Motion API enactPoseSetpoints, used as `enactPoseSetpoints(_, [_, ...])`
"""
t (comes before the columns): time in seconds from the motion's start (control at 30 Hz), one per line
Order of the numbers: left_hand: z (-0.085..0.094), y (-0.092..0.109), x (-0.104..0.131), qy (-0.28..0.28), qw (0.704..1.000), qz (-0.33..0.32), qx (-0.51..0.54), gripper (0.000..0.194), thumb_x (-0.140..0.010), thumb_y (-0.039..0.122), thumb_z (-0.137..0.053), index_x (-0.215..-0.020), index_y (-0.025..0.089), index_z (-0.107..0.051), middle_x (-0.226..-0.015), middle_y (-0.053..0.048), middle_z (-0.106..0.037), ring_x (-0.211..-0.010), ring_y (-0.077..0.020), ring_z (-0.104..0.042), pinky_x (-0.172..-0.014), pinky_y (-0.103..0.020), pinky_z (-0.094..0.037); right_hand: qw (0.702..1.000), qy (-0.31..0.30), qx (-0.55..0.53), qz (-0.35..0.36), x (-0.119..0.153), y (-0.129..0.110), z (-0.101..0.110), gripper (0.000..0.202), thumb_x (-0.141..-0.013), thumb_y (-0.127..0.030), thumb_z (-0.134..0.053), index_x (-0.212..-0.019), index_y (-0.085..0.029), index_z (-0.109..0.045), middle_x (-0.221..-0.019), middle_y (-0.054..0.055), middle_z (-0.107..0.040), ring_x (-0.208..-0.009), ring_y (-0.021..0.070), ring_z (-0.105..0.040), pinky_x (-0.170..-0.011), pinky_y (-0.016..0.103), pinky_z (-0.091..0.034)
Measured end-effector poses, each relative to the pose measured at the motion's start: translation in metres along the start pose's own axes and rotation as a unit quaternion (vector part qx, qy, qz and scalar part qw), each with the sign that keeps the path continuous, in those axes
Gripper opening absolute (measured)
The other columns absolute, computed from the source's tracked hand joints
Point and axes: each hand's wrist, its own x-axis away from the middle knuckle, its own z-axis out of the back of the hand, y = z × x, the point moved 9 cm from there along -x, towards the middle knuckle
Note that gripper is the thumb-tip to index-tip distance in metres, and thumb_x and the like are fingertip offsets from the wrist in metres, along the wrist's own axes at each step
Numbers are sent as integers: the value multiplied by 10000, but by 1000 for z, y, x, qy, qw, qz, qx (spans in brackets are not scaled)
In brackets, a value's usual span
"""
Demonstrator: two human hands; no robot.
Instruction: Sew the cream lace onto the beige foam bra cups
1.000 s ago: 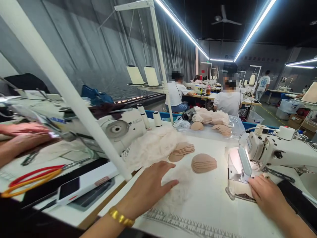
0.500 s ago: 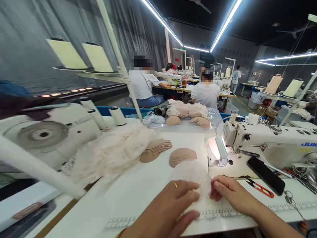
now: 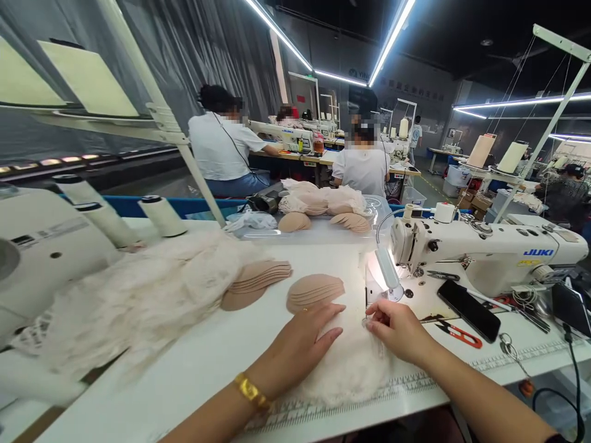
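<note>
Fabric (image 3: pixel 348 372), sheer and pale, on tabletop (image 3: pixel 198 351), overlapping printed ruler (image 3: pixel 409 387); left hand (image 3: pixel 300 338) palm-down over left side, fingers spread, nearer beige cup stack (image 3: pixel 316 292) than half a second ago; right hand (image 3: pixel 401 331) curled, pinching fabric's edge. Beyond, at right: sewing machine (image 3: pixel 489 246), "JUKI" now uncropped; farther, second "JUKI" machine (image 3: pixel 284 136), then wall lettering (image 3: pixel 365 74), "YIN" legible, remainder unclear.
</note>
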Motion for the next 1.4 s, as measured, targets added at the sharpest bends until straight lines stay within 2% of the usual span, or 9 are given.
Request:
enactPoseSetpoints(0.2, [4,9,-6,-36,999,26,28,223,-970,238,-490,-841,222,-672,-808,-11,-753,-749,-223,-713,-655,-322,-546,993,26,-1,113,6,-12,2,196,-920,-98,-676,-1077,-198,-738,-907,11,-687,-832,184,-660,-757,298,-512])
enactPoseSetpoints(0.43, [19,22,-4,22,993,5,112,254,-1081,327,-385,-948,237,-581,-901,-26,-719,-830,-218,-681,-771,-352,-565,989,23,27,141,6,-7,0,258,-935,-88,-637,-1132,-218,-740,-872,5,-651,-788,180,-622,-760,308,-504])
enactPoseSetpoints(0.53, [8,19,-1,-7,990,35,135,283,-1087,335,-329,-915,246,-536,-783,10,-668,-686,-192,-636,-664,-315,-526,987,15,-6,162,9,-13,1,175,-948,-141,-597,-1033,-225,-724,-859,11,-611,-798,190,-598,-755,316,-490])
enactPoseSetpoints(0.63, [-3,15,2,-50,992,40,104,282,-1077,337,-334,-900,248,-534,-740,20,-648,-643,-190,-617,-612,-303,-497,984,0,-71,166,13,-18,3,64,-922,-205,-608,-910,-220,-669,-1046,74,-643,-1010,241,-626,-858,353,-500])
enactPoseSetpoints(0.73, [2,4,-2,-57,995,33,75,252,-1065,359,-405,-932,244,-586,-801,-4,-708,-711,-216,-668,-658,-329,-529,975,-67,-188,100,11,-8,-7,103,-918,-302,-642,-873,-222,-596,-1049,90,-707,-1009,248,-658,-873,360,-506])
enactPoseSetpoints(0.9, [36,-33,-27,-4,995,28,-92,367,-999,245,-467,-1317,199,-644,-1407,-156,-701,-1264,-352,-669,-1056,-526,-530,954,-118,-276,-3,3,14,-28,381,-936,-581,-669,-888,-243,-498,-658,-21,-665,-545,150,-570,-573,262,-440])
enactPoseSetpoints(1.03, [39,-61,-41,-33,991,50,-122,331,-955,254,-521,-1190,177,-741,-1239,-154,-792,-1106,-361,-751,-959,-517,-585,962,-128,-241,-19,-1,21,-33,400,-963,-633,-599,-945,-252,-480,-574,-57,-626,-435,126,-452,-485,245,-348])
enactPoseSetpoints(1.23, [45,-81,-49,-38,993,54,-95,389,-1003,450,-524,-1195,266,-807,-1216,-51,-839,-1116,-294,-780,-1005,-428,-591,980,-39,-185,61,-4,10,-7,249,-934,-442,-661,-871,-213,-588,-794,-12,-582,-766,168,-551,-721,292,-437])
enactPoseSetpoints(1.4, [73,-63,-50,56,993,63,-87,444,-1022,477,-443,-1098,224,-800,-1193,-107,-825,-1137,-314,-742,-1009,-435,-570,971,-41,-235,17,-6,16,-10,280,-921,-476,-693,-895,-215,-597,-764,-12,-626,-706,175,-623,-691,305,-490])
